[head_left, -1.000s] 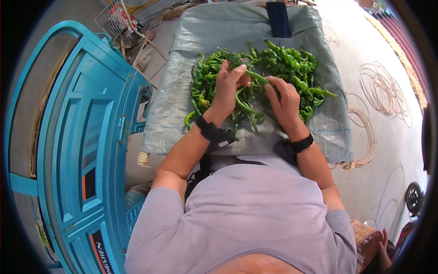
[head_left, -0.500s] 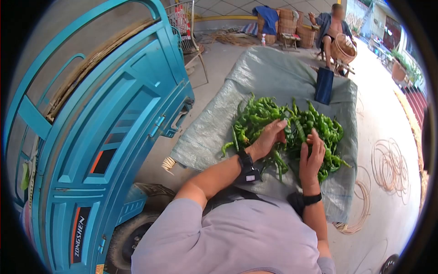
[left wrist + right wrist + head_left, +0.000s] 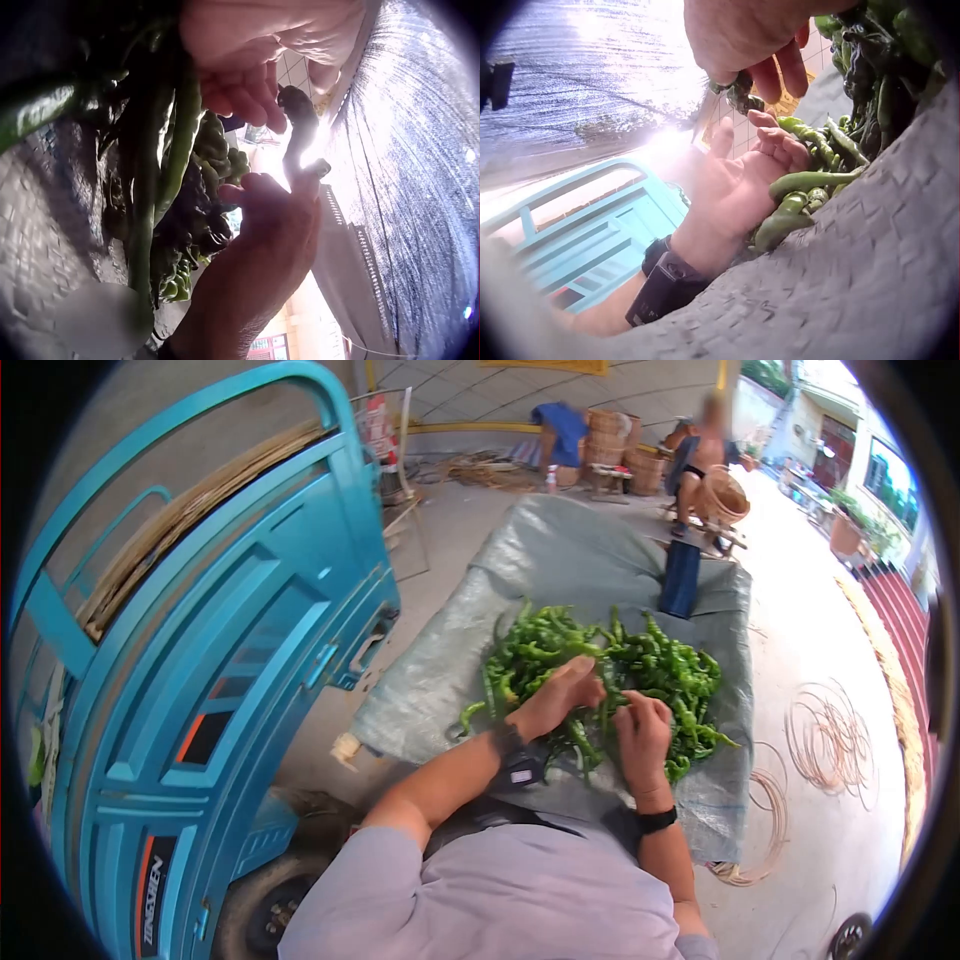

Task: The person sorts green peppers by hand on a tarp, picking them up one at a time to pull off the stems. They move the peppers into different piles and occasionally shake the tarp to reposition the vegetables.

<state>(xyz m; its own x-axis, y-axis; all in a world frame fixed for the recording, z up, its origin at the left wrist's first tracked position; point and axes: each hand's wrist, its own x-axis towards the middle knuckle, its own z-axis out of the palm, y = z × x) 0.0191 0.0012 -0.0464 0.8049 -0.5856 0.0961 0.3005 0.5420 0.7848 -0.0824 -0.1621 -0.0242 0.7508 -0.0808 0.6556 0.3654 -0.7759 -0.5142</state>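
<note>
Right hand (image 3: 645, 742) now curled round pepper (image 3: 300, 124)

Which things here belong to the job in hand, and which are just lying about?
Job, as it looks:
left hand, open
right hand, pinching a pepper
pepper pile
grey-green sheet underneath

Apparently just about:
dark blue item on the sheet
pale coils on the floor
blue vehicle
wicker baskets
</note>
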